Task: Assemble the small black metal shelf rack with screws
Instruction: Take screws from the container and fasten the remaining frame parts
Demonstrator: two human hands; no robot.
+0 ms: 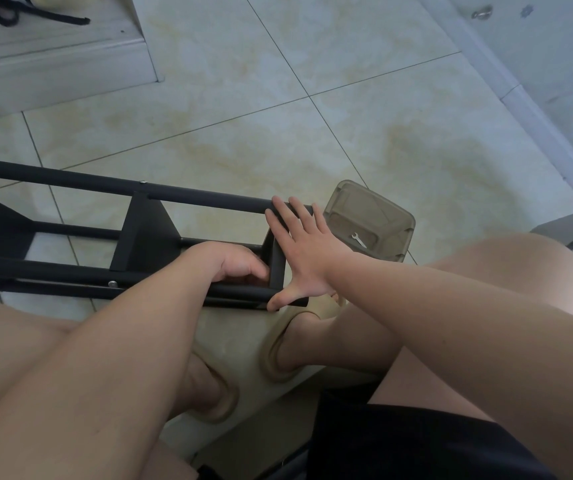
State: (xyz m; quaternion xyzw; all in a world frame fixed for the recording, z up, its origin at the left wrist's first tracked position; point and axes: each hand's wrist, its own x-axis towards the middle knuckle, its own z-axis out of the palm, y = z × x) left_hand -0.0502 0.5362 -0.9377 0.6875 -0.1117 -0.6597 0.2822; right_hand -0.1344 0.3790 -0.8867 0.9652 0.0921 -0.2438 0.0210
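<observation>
- Lying on a raised grey step at the upper left, a black cord sits well apart from the work.
- Black shelf rack: on its side on the tiled floor, it runs from the left edge to the middle of the view. Its long tubes run left to right, and a silver screw shows on the near tube.
- Left hand: it reaches inside the rack's right end, between the tubes. The fingers are curled and partly hidden by the near tube, with the thumb against the black end panel. Whether they grip anything cannot be told.
- Right hand: it is spread flat against the rack's right end. The straight fingers rest on the far tube, the thumb lies on the end of the near tube, and nothing is grasped.
- Beige slippers: on the person's feet, below the rack's end.
- Translucent brown box: on the floor just right of the rack, with a small wrench inside.
</observation>
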